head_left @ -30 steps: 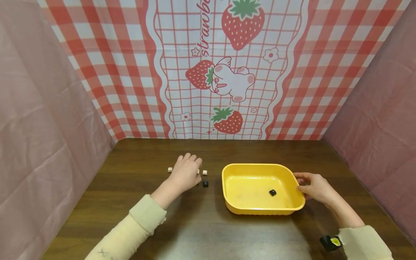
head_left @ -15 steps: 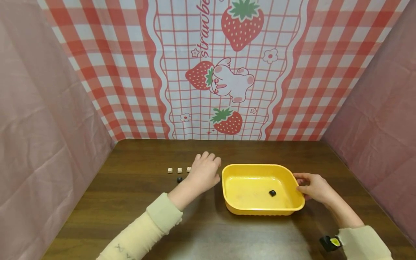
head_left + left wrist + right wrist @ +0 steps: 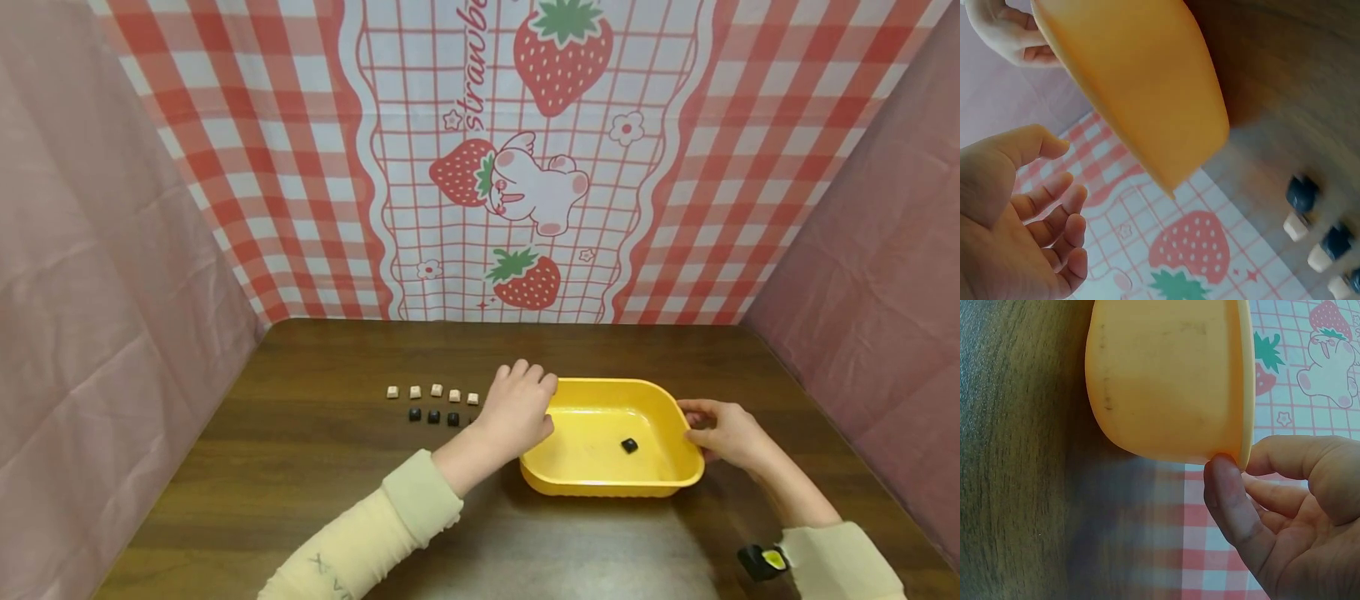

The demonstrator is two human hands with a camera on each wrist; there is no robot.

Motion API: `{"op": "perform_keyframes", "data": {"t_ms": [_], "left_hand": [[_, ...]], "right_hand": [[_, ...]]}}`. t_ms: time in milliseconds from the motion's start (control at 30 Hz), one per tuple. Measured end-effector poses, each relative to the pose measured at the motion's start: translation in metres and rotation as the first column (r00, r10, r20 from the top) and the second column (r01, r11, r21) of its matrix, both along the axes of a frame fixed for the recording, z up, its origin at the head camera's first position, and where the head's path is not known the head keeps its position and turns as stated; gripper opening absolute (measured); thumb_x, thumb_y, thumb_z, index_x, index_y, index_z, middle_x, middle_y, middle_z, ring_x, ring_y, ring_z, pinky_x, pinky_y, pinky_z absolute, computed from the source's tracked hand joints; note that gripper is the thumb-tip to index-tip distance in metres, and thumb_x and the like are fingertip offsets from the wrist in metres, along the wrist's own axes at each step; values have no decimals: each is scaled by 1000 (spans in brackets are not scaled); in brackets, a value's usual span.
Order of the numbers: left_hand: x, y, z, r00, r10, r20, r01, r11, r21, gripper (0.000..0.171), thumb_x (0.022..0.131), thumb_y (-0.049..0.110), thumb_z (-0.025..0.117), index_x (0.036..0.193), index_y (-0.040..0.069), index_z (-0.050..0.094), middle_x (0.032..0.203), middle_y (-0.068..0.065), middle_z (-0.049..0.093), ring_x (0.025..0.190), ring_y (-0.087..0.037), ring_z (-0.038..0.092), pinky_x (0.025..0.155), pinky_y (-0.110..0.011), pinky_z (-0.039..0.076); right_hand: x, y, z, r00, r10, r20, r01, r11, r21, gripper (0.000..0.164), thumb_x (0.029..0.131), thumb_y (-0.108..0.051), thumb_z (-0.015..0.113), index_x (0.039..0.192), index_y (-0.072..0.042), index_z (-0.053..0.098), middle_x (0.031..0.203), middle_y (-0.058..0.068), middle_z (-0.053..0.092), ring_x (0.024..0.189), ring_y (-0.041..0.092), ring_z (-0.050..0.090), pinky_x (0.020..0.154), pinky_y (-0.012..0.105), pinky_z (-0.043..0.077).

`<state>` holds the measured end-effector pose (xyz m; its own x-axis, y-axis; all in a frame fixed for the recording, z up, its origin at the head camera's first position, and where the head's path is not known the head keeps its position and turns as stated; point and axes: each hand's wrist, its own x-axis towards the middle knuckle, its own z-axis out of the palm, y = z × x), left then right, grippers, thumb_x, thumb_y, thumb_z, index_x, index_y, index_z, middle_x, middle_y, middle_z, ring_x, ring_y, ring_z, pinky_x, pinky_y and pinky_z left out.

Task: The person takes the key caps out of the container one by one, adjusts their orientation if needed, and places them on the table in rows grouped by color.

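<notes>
My left hand (image 3: 517,410) hovers over the left end of a yellow plastic basin (image 3: 611,482). In the left wrist view its fingers (image 3: 1059,215) are loosely bent, the thumb stands apart from them, and nothing shows between. My right hand (image 3: 731,433) pinches the basin's right rim; the right wrist view has the thumb (image 3: 1229,494) pressed against the outer wall. One black keycap (image 3: 629,446) lies on the basin floor. Left of the basin are a row of white keycaps (image 3: 416,392) and a row of black keycaps (image 3: 434,417), the latter partly hidden by my left hand.
Everything stands on a dark wooden table (image 3: 300,467). A strawberry-print checked cloth (image 3: 525,208) hangs behind it, with pink cloth (image 3: 112,292) at both sides. A black strap-like item (image 3: 761,562) sits by the right sleeve.
My left hand has moved right, from above the keycap rows to the basin's left end, uncovering most keycaps. The right hand, the basin and the keycap inside have stayed put.
</notes>
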<state>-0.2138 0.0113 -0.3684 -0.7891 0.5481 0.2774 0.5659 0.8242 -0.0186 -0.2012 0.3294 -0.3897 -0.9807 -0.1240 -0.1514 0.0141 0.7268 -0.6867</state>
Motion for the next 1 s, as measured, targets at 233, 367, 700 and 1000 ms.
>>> {"op": "perform_keyframes", "data": {"t_ms": [233,367,700,1000], "left_hand": [[2,24,-5,1000,-29,9,29,999,-13,31,81,34,68,107,20,59,96,5,56,88,-15,44,74,-28,33],[2,38,-9,999,-50,-4,50,999,-1,29,80,34,68,104,21,59,94,5,56,86,-14,44,73,-28,33],[2,70,-21,997,-81,-5,81,997,17,31,79,35,69,106,23,58,96,9,57,89,-12,46,72,-25,33],[-2,94,-35,995,-84,43,85,996,-12,36,82,45,67,110,26,57,101,9,57,92,-12,45,73,-25,31]], "right_hand": [[1,1,0,1000,5,-4,-5,1000,-6,54,83,-4,64,129,15,43,100,22,57,72,21,62,59,33,55],[1,1,-1,1000,1,-5,-1,1000,-9,54,83,-3,64,129,16,43,101,23,57,73,21,62,58,33,55],[0,1,0,1000,6,-5,-6,1000,7,54,83,-4,63,129,15,43,101,23,57,75,22,61,60,34,56],[0,1,-1,1000,10,-5,-11,1000,-14,54,84,-4,63,130,15,43,102,23,57,76,22,62,60,33,55]]}}
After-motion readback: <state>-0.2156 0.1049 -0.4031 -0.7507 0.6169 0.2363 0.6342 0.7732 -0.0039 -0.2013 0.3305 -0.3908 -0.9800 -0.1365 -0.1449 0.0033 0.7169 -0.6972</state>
